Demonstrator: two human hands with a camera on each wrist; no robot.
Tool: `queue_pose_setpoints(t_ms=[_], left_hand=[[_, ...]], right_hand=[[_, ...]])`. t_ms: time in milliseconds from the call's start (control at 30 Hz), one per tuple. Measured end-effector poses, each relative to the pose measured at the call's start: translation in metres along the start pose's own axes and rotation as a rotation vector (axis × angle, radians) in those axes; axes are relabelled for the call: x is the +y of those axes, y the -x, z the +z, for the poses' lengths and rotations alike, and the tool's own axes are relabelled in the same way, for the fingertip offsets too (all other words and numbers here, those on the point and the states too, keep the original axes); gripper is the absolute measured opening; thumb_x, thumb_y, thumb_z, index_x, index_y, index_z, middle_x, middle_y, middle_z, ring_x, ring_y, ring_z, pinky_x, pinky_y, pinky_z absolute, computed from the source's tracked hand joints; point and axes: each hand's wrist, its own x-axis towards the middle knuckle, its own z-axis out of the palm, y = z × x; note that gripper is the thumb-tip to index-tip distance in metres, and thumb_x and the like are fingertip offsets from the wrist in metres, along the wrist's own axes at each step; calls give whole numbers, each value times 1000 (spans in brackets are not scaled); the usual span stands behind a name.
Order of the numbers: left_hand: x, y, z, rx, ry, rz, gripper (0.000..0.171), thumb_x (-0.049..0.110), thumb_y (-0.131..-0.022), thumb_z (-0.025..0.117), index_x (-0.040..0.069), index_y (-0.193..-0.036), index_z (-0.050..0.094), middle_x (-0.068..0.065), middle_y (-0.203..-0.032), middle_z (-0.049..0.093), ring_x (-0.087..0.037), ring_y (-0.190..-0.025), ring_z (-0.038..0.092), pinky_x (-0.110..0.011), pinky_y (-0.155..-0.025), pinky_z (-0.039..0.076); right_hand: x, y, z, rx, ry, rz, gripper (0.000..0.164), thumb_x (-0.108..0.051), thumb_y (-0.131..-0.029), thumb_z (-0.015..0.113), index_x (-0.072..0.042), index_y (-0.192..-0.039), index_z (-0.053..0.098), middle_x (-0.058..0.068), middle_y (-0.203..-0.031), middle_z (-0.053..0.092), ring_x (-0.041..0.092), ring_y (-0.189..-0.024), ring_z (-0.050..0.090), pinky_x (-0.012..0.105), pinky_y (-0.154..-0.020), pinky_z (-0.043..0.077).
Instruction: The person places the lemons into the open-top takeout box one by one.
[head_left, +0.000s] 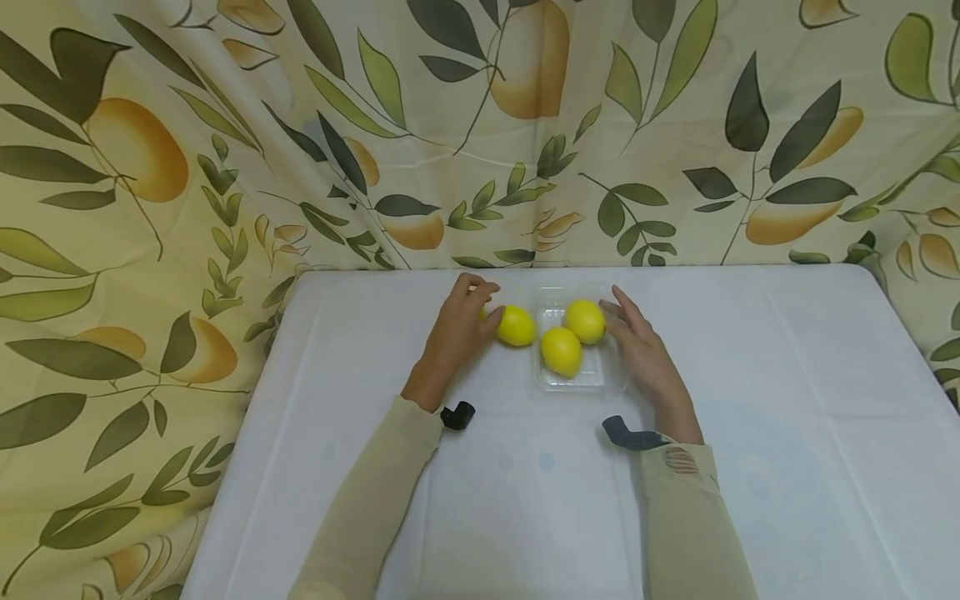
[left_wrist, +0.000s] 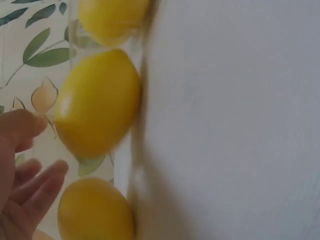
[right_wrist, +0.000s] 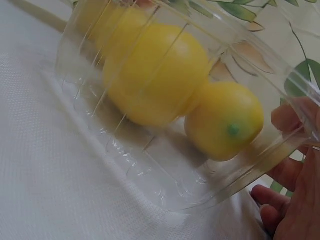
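Head view: your left hand [head_left: 459,323] has its fingers parted just beside one loose lemon [head_left: 516,326], a second lemon [left_wrist: 95,212] partly hidden behind them; your right hand [head_left: 643,350] spreads its fingers at the clear tray [head_left: 570,387], two more lemons [head_left: 561,352] inside; beyond hangs the curtain [head_left: 465,92].

A curtained-off table corner, homely in look
Cloth [head_left: 637,158] with a fruit-and-leaf print hangs in folds behind a white-covered table [head_left: 765,358] and at both its sides, closing the spot in like a nook. The table shows creases from above and a woven texture in the right wrist view. Yellow lemons [head_left: 561,351] and a clear plastic tray [head_left: 570,387] are ordinary household things. The cloth hides the room beyond, so this is perhaps a home, though a small studio corner could look the same.
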Motion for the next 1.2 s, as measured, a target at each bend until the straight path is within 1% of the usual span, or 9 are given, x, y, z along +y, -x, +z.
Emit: queue_pose_setpoints(t_ms=[167,233,333,400,533,700,833,1067,1200], left_hand=[[2,4,-1,-145,-48,16,35,31,-98,70,12,-127,70,-2,-120,61,-18,-110,61,-31,-102,52],[4,6,-2,-169,-62,38,36,33,-98,71,11,-126,70,0,-119,63,-18,-112,61,-30,-104,51],[5,7,-4,-160,-86,63,37,34,-96,73,11,-125,71,-1,-118,65,-18,-113,62,-31,-105,50],[6,8,-5,-164,-101,51,39,36,-95,73,11,-125,71,-1,-118,65,-18,-113,62,-31,-105,50],[7,9,-7,-228,-103,-7,48,40,-93,75,10,-129,68,-3,-121,64,-19,-115,60,-31,-106,49],[8,11,-5,-307,-46,-70,61,39,-89,80,5,-137,62,-7,-130,60,-23,-123,57,-34,-111,47],[7,12,-1,-359,-14,-92,70,35,-88,82,8,-146,54,-8,-137,57,-23,-128,55,-36,-114,45],[8,15,5,-392,35,-119,75,29,-88,82,13,-151,46,-6,-148,53,-22,-135,52,-37,-117,42],[8,16,9,-383,37,-117,73,28,-89,80,13,-151,45,-7,-148,53,-22,-133,53,-37,-115,43]], right_hand=[[0,0,0,-4,9,1,61,-46,-109,36,-38,-164,11,3,-168,31,38,-159,11,73,-120,8],[0,0,-1,-7,10,-8,61,-44,-109,36,-37,-164,11,3,-168,31,38,-159,10,73,-120,8],[-1,-1,0,-9,15,-15,61,-44,-109,35,-38,-164,11,3,-168,31,38,-159,10,74,-120,8],[-2,-1,0,-9,18,-7,61,-44,-109,35,-40,-164,10,2,-168,31,38,-159,9,74,-120,7],[-3,0,-1,-12,25,13,61,-45,-109,35,-39,-164,10,2,-168,31,37,-159,9,74,-120,8],[-2,1,-1,-12,29,12,61,-44,-109,35,-38,-164,10,3,-168,30,38,-159,9,75,-119,8],[-2,0,-1,-8,23,11,61,-45,-109,35,-40,-164,10,1,-168,31,38,-159,9,75,-119,7],[-1,0,-1,-13,25,14,61,-47,-108,35,-40,-164,10,2,-168,30,38,-159,9,75,-119,8],[-1,0,-2,-11,30,2,61,-45,-109,35,-38,-164,10,3,-168,30,38,-159,9,75,-119,9]])
